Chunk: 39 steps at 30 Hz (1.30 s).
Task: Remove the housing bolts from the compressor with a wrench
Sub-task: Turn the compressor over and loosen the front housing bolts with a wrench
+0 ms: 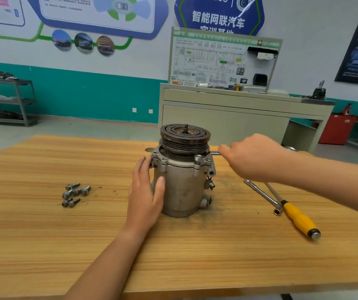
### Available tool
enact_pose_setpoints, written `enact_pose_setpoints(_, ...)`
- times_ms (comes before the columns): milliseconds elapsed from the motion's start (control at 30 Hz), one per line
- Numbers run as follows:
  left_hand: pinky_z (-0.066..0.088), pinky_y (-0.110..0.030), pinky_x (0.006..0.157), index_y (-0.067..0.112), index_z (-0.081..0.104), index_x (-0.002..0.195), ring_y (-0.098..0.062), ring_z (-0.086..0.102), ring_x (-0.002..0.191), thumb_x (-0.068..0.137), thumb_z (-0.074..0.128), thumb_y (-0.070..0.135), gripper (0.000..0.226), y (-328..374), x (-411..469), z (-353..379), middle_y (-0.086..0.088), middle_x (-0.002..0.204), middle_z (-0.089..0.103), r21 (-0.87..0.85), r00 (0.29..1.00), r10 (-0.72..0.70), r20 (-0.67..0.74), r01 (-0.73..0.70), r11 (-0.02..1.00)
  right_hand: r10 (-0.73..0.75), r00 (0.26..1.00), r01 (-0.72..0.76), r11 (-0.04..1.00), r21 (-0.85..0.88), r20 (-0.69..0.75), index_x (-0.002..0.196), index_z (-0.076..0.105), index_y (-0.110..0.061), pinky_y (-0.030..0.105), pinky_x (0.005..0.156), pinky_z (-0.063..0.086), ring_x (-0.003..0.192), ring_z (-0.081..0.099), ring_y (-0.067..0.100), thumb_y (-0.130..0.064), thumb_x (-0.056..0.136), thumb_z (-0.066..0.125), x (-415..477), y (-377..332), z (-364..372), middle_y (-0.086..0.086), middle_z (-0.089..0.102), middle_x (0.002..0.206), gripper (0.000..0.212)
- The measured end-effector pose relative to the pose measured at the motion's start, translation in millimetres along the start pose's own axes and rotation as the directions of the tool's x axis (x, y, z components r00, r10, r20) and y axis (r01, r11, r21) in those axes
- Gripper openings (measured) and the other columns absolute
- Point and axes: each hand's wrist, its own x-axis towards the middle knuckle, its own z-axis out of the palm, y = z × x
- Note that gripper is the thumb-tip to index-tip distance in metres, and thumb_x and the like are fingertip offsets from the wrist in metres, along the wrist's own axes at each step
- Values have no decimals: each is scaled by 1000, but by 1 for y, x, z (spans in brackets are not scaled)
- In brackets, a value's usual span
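A grey metal compressor stands upright in the middle of the wooden table, its dark grooved pulley on top. My left hand lies flat against the compressor's left side, fingers spread around the body. My right hand is closed on the handle of a ring wrench. The wrench's ring end sits on a bolt at the housing flange's front right corner. Several loose bolts lie in a small heap on the table to the left.
To the right of the compressor lie an L-shaped socket wrench and a yellow-handled driver. Behind the table stand a grey training bench with a wiring board, a metal shelf at the left and a red cabinet.
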Motion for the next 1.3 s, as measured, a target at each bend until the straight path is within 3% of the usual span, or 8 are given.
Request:
enact_pose_setpoints(167, 32, -29, 106, 20, 25, 145, -19, 34, 133, 86, 32, 51, 66, -3, 0, 2, -7, 147, 29, -41, 1000, -7, -5, 6, 999, 20, 985, -1, 994, 107, -174, 111, 49, -5, 32, 69, 42, 84, 59, 28, 5, 85, 45, 29, -4, 23, 11, 61, 93, 28)
enact_pose_setpoints(300, 28, -17, 98, 41, 21, 136, -15, 34, 133, 85, 31, 53, 53, -6, 2, 1, -2, 149, 26, -49, 1000, -5, -4, 5, 999, 181, 899, -54, 949, 309, -398, 90, 65, 9, 45, 61, 55, 58, 64, 32, 19, 63, 69, 20, -14, 32, 21, 66, 67, 28)
enact_pose_setpoints(467, 24, -1, 90, 40, 22, 135, -13, 36, 130, 84, 31, 55, 54, -9, 2, 3, 0, 149, 25, -48, 1000, -8, -9, 8, 999, 579, 738, -95, 597, 797, -346, 120, 50, -1, 37, 40, 39, 45, 45, 20, -7, 95, 44, -24, -22, -3, 1, 49, 57, 27)
enact_pose_setpoints(533, 22, 4, 88, 41, 21, 135, -12, 36, 130, 84, 32, 55, 54, -9, 2, 3, 0, 150, 24, -48, 1000, -10, -11, 9, 999, 517, 806, -156, 655, 739, -288, 125, 43, -14, 26, 36, 25, 39, 37, 12, -16, 96, 38, -46, -28, -24, -8, 40, 49, 30)
enact_pose_setpoints(667, 25, -6, 93, 37, 21, 139, -12, 34, 132, 88, 38, 48, 55, -7, 0, 3, 3, 150, 21, -39, 1000, -18, -3, 18, 999, 336, 941, -323, 872, 369, 29, 119, 34, -25, 26, 40, 19, 49, 35, 11, -14, 92, 37, -62, -42, -40, -6, 40, 58, 29)
enact_pose_setpoints(800, 30, -21, 96, 40, 21, 139, -14, 34, 133, 89, 42, 40, 53, -7, -2, 0, 5, 150, 19, -32, 1000, -21, 2, 21, 999, 291, 943, -328, 893, 310, 158, 121, 39, -14, 26, 44, 27, 51, 30, 12, -3, 87, 38, -43, -45, -43, -3, 35, 62, 35)
enact_pose_setpoints(1133, 32, -23, 93, 30, 29, 144, -11, 34, 130, 94, 46, 27, 53, -5, -2, -2, 6, 151, 17, -12, 998, -55, -5, 55, 998, 281, 935, -326, 921, 214, 219, 91, 42, -17, 23, 41, 24, 51, 32, 11, -3, 87, 39, -36, -39, -66, -3, 36, 63, 15)
enact_pose_setpoints(1300, 32, -23, 91, 30, 29, 144, -3, 34, 123, 94, 46, 28, 53, -4, -2, -1, 7, 151, 17, -12, 998, -58, -6, 58, 998, 233, 935, -286, 942, 176, 268, 114, 50, -11, 27, 52, 35, 70, 49, 20, -1, 90, 40, -27, -50, -72, -1, 47, 76, 27)
